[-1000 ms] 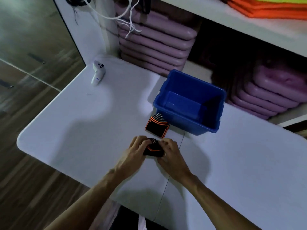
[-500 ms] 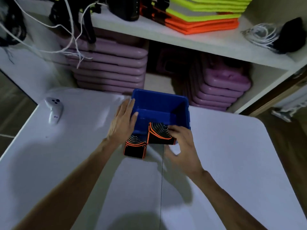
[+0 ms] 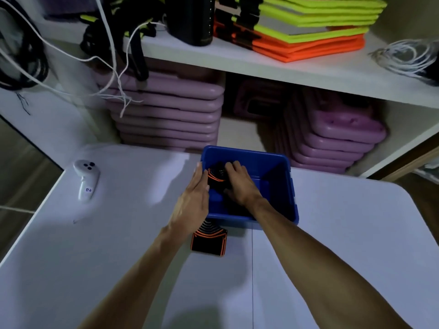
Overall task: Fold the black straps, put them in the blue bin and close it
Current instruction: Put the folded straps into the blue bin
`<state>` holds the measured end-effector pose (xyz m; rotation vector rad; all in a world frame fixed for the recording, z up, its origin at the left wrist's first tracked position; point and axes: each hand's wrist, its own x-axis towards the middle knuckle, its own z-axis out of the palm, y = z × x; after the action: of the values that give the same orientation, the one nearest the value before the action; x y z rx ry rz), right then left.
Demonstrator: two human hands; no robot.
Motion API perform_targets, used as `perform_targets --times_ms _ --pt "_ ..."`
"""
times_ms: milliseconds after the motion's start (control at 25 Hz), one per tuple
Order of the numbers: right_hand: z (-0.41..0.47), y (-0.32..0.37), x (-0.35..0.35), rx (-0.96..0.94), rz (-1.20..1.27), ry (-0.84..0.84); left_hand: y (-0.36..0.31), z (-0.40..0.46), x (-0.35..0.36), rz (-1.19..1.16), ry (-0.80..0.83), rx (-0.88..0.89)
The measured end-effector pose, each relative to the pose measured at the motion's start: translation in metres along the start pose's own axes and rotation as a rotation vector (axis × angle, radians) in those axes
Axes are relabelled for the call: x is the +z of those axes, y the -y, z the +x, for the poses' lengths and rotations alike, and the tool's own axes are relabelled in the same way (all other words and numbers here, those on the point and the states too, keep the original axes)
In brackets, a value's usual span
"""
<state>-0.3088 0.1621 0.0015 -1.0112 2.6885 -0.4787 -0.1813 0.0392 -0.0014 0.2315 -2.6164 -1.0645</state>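
Observation:
The blue bin stands open on the white table, with no lid in sight. My right hand reaches down inside it and presses a folded black strap with orange trim against the bin's left wall. My left hand lies flat against the outside of the bin's left rim, fingers together, holding nothing. A second folded black strap with orange edges lies on the table just in front of the bin, between my forearms.
A white hand controller lies at the table's left. Behind the table a shelf unit holds stacked purple cases, folded neon vests, a dark cylinder and loose white cords.
My hands rose from folding a strap on the table to the bin. The right hand carried the strap over the rim and down inside; the left moved to the bin's left wall.

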Motion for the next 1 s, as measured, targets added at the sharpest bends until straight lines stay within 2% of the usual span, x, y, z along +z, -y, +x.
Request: perform_targets --times_ms 240,440,600,720,800,840,920,1000 --pt "0.016 -0.01 0.015 0.067 0.02 0.072 0.006 0.0 0.004 -0.008 -0.018 0.003" --pt "0.006 -0.004 0.002 0.133 0.178 0.038 -0.01 -0.003 -0.004 -0.105 -0.063 -0.033" --pt "-0.027 0.007 -0.014 0.178 0.176 0.001 -0.015 -0.029 -0.016 -0.128 -0.139 -0.028" --pt "-0.079 0.018 -0.024 0.093 0.251 -0.217 0.004 -0.076 -0.018 -0.026 -0.167 -0.016" --pt "-0.126 0.026 -0.018 -0.036 0.323 -0.417 0.018 -0.105 -0.014 0.055 -0.102 0.012" --pt "-0.148 0.029 -0.01 -0.086 0.368 -0.439 0.024 -0.116 -0.011 0.069 -0.063 0.022" --pt "-0.18 0.033 0.015 -0.097 0.422 -0.309 0.028 -0.125 -0.004 0.029 0.01 0.027" --pt "-0.187 0.034 0.045 -0.009 0.425 -0.131 0.027 -0.124 0.004 -0.032 0.06 0.011"
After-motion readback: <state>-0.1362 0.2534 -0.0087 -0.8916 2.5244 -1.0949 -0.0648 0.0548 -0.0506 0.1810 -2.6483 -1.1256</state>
